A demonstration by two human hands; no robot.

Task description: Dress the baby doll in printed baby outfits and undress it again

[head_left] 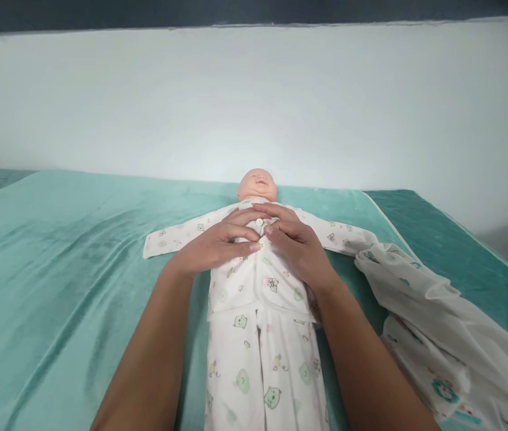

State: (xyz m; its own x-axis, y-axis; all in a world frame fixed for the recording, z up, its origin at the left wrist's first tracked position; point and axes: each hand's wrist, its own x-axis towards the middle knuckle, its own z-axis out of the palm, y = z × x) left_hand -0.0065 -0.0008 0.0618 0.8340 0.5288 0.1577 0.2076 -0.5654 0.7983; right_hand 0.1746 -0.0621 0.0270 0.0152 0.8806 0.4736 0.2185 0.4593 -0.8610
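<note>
A baby doll point(257, 184) lies on its back in a white patterned pajama top point(258, 287) and matching pants point(240, 371). The top's sleeves stretch out to both sides. My left hand point(222, 239) rests on the chest from the left, its thumb and index finger closed at the front edge of the top. From the right, my right hand point(294, 239) has its thumb and bent fingers closed on the same edge. A pale button point(259, 221) shows between my hands. The cloth right under the fingertips is partly hidden.
A rumpled white cloth point(437, 311) with teal prints lies at the right, touching the doll's sleeve end. The teal bed cover point(78, 269) has creases on the left. A white wall point(254, 102) rises right behind the doll's head.
</note>
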